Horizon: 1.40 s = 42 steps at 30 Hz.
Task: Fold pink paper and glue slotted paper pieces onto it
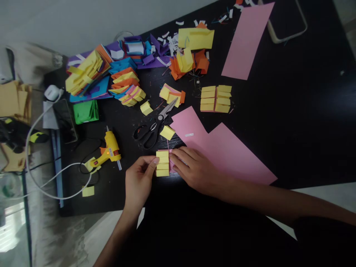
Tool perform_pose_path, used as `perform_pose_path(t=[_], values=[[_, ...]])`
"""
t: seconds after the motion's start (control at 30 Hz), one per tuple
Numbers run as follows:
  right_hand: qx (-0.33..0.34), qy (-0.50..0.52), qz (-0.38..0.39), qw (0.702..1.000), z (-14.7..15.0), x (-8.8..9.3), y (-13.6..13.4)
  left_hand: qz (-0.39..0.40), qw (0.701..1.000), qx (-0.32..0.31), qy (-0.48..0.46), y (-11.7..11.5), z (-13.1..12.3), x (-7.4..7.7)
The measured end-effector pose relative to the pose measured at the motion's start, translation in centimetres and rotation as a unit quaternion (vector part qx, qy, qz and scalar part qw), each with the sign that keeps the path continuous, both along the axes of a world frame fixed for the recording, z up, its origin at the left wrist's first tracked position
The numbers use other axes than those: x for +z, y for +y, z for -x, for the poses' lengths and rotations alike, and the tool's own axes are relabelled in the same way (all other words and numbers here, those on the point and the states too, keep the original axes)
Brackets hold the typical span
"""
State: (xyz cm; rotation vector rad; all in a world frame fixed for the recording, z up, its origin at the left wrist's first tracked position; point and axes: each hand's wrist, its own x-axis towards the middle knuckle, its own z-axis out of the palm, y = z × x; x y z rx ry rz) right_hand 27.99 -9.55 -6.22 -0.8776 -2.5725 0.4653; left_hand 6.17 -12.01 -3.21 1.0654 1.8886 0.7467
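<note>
At the near edge of the black table, a small piece with folded yellow paper segments [162,163] lies on a pink backing [171,167]. My left hand [140,180] pinches its left edge between thumb and fingers. Resting along the pink backing's right side is my right hand [194,168], fingers extended and laid down, its palm hidden. Just above sit a loose yellow paper piece [167,132] and black-handled scissors [161,118] with blades apart. Large pink paper [219,148] passes under or beside my right hand.
A yellow glue gun [109,148] with its cord lies at left. Folded paper stacks [128,85], green paper [86,112] and paper scraps [172,42] fill the back left. Farther right are a finished-looking yellow piece [216,99], a pink strip [247,42] and a phone [287,18].
</note>
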Motion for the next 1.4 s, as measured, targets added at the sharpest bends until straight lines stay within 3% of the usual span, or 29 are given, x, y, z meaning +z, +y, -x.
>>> perform_pose_path(t=[0.93, 1.4], values=[[-0.019, 0.016, -0.018, 1.000, 0.0, -0.1, -0.3, -0.044, 0.997, -0.009, 0.061, -0.7, -0.5, -0.7], [-0.025, 0.005, -0.024, 0.999, 0.1, 0.0, -0.4, -0.081, 0.989, -0.044, 0.113, -0.8, -0.5, -1.1]])
